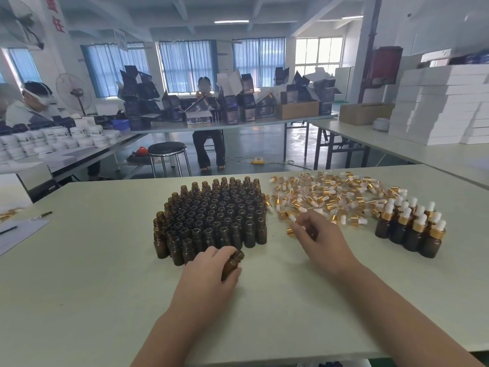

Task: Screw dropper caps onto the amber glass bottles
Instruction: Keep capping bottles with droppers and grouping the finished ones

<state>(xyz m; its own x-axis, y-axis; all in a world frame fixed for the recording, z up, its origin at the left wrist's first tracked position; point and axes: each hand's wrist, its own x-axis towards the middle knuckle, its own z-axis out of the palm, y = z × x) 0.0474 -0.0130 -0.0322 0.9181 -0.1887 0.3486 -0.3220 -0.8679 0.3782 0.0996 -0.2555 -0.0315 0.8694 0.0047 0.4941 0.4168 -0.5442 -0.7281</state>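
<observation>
While your left hand (209, 271) curls round one uncapped amber bottle (233, 261), tilted just in front of the block of open bottles (211, 215), your right hand (318, 241) pinches a dropper cap (291, 231) at the near edge of the loose cap pile (330, 194). By my reading you are between pickup and mating: next, feed the dropper into the neck, then twist. Finished bottles (412, 229) stand far right.

Both bare forearms are stretched forward from the near edge. The left hand (209, 274) is curled, knuckles up, around an amber bottle (233, 263) tilted rightward. The right hand (321, 241) is held farther out, fingertips pinched on a gold dropper cap (291, 231).
</observation>
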